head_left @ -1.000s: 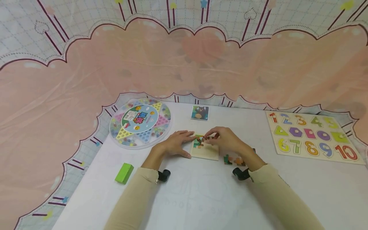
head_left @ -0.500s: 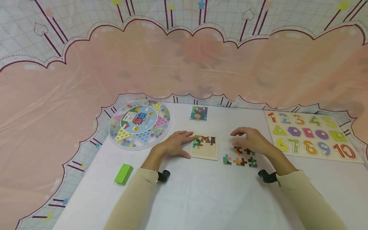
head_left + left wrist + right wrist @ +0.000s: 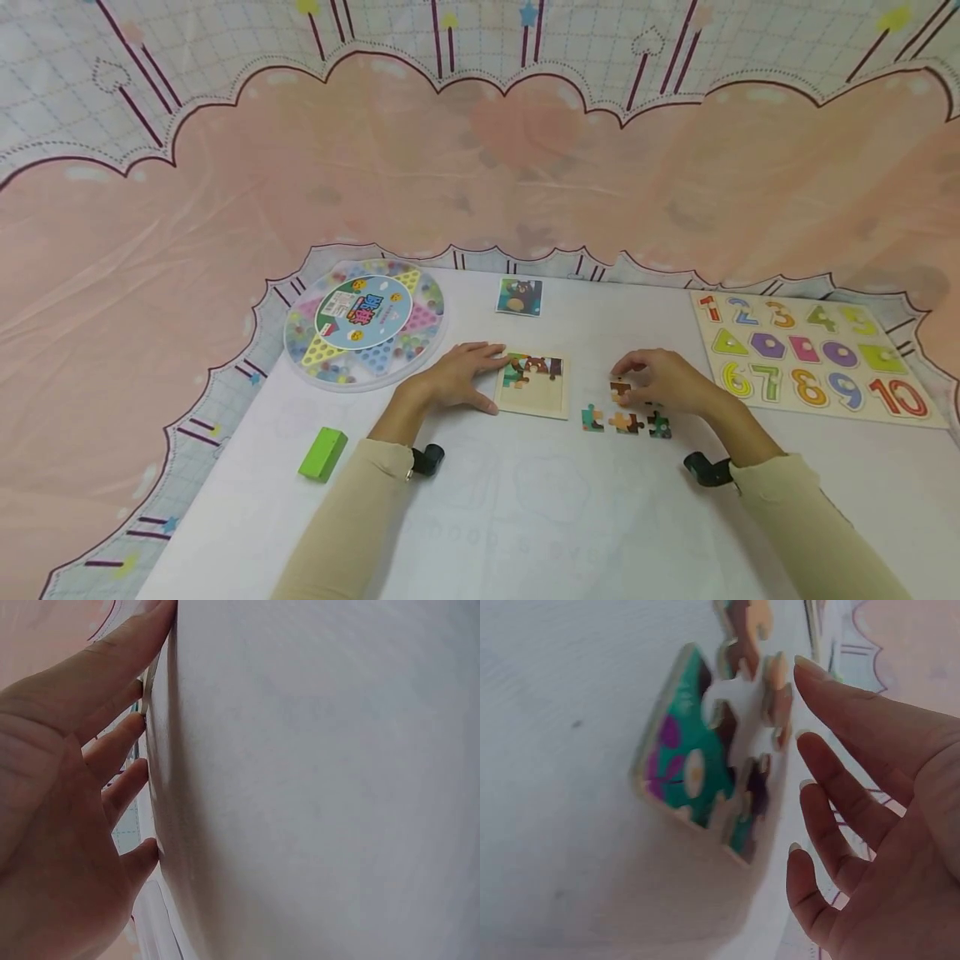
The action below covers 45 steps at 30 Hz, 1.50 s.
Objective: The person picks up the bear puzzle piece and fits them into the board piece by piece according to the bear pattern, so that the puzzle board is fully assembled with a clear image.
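On the white counter [image 3: 487,517], the left hand [image 3: 456,377], fingers extended, rests at the left edge of the puzzle board [image 3: 537,398]; beyond its right edge, the right hand [image 3: 666,383] has fingers parted about a brown piece [image 3: 619,390], contact unclear.

Right of pale square wooden puzzle tray [image 3: 536,399]: bare right hand [image 3: 671,382] hides most of dark wooden jigsaw piece [image 3: 758,784] from head view; green-and-purple wooden jigsaw piece [image 3: 682,754] blurred. Left of tray: bare left hand [image 3: 461,377] covers bit of edge; farther left, round plastic game disc [image 3: 363,312], small print I can't read.
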Available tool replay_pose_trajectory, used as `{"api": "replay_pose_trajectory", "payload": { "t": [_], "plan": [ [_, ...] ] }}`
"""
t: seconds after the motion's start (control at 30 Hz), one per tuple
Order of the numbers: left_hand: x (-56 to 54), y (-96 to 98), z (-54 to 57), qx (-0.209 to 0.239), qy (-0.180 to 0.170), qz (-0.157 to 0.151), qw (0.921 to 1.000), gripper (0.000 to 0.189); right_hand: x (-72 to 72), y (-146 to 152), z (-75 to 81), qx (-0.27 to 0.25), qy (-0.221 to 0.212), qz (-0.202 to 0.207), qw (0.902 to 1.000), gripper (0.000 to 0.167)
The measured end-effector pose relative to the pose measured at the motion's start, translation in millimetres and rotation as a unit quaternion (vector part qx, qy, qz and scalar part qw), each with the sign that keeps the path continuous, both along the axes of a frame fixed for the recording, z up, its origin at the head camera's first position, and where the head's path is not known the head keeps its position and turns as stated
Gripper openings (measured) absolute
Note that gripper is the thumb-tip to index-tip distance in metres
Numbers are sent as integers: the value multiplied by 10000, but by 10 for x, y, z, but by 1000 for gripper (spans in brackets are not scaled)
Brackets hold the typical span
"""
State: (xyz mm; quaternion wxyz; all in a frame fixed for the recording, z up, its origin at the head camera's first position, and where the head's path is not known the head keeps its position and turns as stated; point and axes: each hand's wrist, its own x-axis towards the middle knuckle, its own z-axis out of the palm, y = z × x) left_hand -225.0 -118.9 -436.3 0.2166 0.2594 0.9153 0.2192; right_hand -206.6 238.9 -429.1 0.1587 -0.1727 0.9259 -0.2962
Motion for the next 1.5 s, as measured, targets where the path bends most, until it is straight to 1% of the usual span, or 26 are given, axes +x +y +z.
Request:
{"api": "replay_pose_trajectory", "payload": {
  "t": [0.3,0.6,0.77,0.9,1.07,1.27,1.37,1.5],
  "plan": [
    [-5,-2,5,-37,33,-23,10000,87,23,40,-89,-215,27,14,9998,31],
    [0,8,-22,35,-4,30,10000,87,27,42,-106,-185,187,31,9996,26],
    [1,5,-23,29,-12,67,10000,87,36,27,-112,-317,299,54,9990,25],
    [2,-2,-23,35,-20,60,10000,87,32,22,-123,-443,288,96,9986,25],
    [3,-4,-3,21,1,20,10000,87,21,19,-91,-491,198,147,9985,27],
    [-15,1,0,5,19,21,10000,86,-12,35,12,-544,141,143,9983,33],
    [-15,7,1,25,10,64,10000,86,-23,43,50,-661,151,168,9976,33],
    [-5,5,1,-31,-15,93,10000,87,-35,12,57,-884,118,258,9957,34]
  ]
}}
